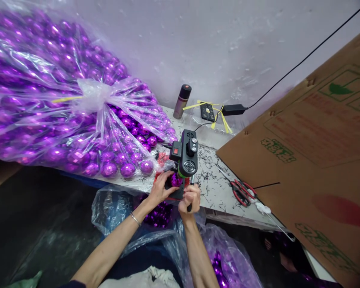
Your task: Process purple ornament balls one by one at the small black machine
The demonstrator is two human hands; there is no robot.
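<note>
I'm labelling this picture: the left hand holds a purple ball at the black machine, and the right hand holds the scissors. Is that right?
Not quite: the head view shows the right hand gripping the handle of the black machine; the scissors lie on the table beside the cardboard box. The left hand does hold a purple ball there.

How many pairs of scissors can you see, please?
1: the red-and-black scissors lie on the table, beside the cardboard box. Others could be hidden behind it.
</note>
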